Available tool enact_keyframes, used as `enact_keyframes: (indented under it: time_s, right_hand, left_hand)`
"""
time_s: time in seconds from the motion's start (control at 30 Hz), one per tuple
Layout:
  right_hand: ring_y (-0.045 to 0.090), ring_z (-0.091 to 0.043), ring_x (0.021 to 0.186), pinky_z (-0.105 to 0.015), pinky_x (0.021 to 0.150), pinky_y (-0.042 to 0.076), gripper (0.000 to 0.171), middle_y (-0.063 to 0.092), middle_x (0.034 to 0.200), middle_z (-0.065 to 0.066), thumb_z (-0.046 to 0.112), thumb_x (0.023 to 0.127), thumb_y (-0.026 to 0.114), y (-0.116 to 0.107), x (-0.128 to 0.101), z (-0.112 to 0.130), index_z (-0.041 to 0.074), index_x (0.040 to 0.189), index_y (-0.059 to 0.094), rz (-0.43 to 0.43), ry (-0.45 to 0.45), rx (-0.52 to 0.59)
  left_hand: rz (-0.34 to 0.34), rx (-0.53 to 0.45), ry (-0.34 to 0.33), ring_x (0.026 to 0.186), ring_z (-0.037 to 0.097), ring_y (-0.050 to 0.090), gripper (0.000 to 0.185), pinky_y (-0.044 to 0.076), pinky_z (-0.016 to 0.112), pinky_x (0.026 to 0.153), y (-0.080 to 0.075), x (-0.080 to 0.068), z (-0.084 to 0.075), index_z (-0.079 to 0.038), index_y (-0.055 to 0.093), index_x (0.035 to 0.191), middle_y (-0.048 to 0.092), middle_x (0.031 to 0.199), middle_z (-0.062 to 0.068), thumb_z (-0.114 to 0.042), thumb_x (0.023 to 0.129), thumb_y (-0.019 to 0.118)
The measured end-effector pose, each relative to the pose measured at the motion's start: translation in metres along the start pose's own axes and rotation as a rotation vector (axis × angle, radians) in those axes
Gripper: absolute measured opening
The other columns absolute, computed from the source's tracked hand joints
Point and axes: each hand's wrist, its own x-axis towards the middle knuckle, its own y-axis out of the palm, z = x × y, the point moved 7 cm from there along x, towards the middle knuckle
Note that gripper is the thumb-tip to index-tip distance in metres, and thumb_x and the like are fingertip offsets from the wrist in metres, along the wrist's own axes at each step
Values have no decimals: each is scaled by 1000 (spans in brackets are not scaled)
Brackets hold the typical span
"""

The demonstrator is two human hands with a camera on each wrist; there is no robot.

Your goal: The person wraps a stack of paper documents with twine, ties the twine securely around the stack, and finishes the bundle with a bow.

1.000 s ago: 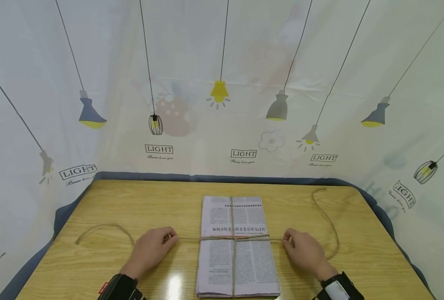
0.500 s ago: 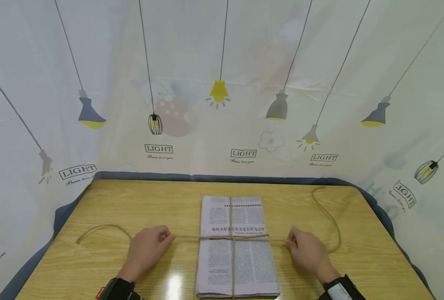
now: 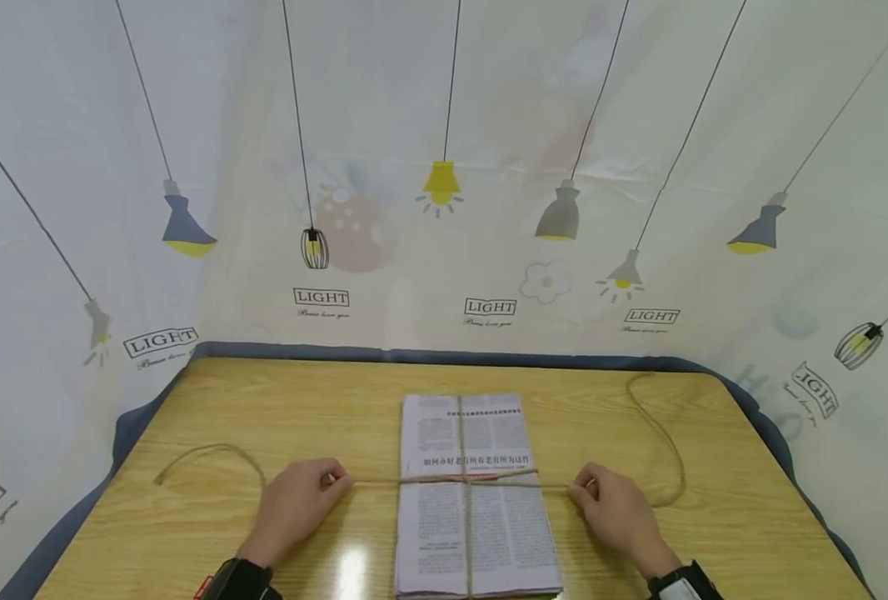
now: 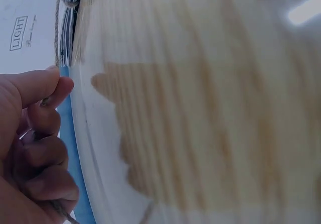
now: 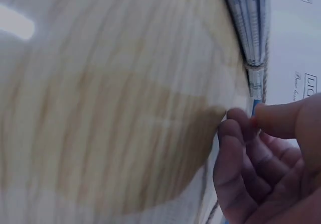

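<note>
A stack of folded newspapers (image 3: 432,533) lies on the table between both hands. Brown twine (image 3: 468,533) runs lengthwise over it and crosses itself near the middle. To the left, my left hand (image 3: 297,504) pinches one length of the twine, drawn out straight from the stack. On the opposite side my right hand (image 3: 620,510) pinches the other length between thumb and forefinger. In the left wrist view, twine also passes below the curled fingers (image 4: 50,153). The right wrist view shows the right fingertips together beside the stack's layered edge (image 5: 246,23).
A loose twine tail (image 3: 215,447) curves over the table left of the left hand. Another tail (image 3: 657,429) bends toward the back right of the wooden table (image 3: 324,400). A white curtain (image 3: 384,125) printed with lamps hangs behind and around the table.
Both hands stay about where they were, holding the twine. The right hand has shifted slightly right and toward me. The crosswise strands over the stack's right side now lie slightly farther apart.
</note>
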Motion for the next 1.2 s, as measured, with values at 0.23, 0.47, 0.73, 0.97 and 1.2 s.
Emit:
enact_keyframes:
  time_s: [0.23,0.47,0.73,0.97,1.2]
  right_hand:
    - [60,-12,65,-24,57,47,28,67,75,-3,32,97,60,3,2,-14,5,93,65,-11,194,330]
    - [70,-9,80,-24,75,56,77,73,92,-5,7,94,63,9,3,-26,-12,145,8,14,334,929]
    - [64,-6,96,-27,97,49,42,64,99,7,14,104,43,6,-1,-40,-2,141,34,89,503,1338]
    - [59,-6,90,-24,97,46,20,54,85,8,34,107,24,-15,-3,-53,21,113,39,-23,620,1670]
    - [49,-7,71,-23,72,49,18,50,83,9,33,106,29,-37,1,-62,26,120,37,-333,564,1652]
  left_hand:
    - [22,7,21,62,3,49,8,40,26,59,4,-1,-4,-30,70,81,63,72,-14,-33,89,70]
    - [52,-22,32,60,4,47,8,38,25,58,4,-3,-9,-29,71,82,62,72,-15,-30,90,69]
    - [62,-34,37,62,4,47,8,39,26,61,3,-2,-8,-29,71,82,62,72,-15,-28,90,69]
    - [87,-50,46,62,3,49,7,41,25,62,4,-4,-6,-27,70,86,60,71,-13,-29,92,67]
    - [103,-73,39,60,5,45,10,37,24,59,4,-5,-5,-24,71,90,58,71,-13,-27,95,62]
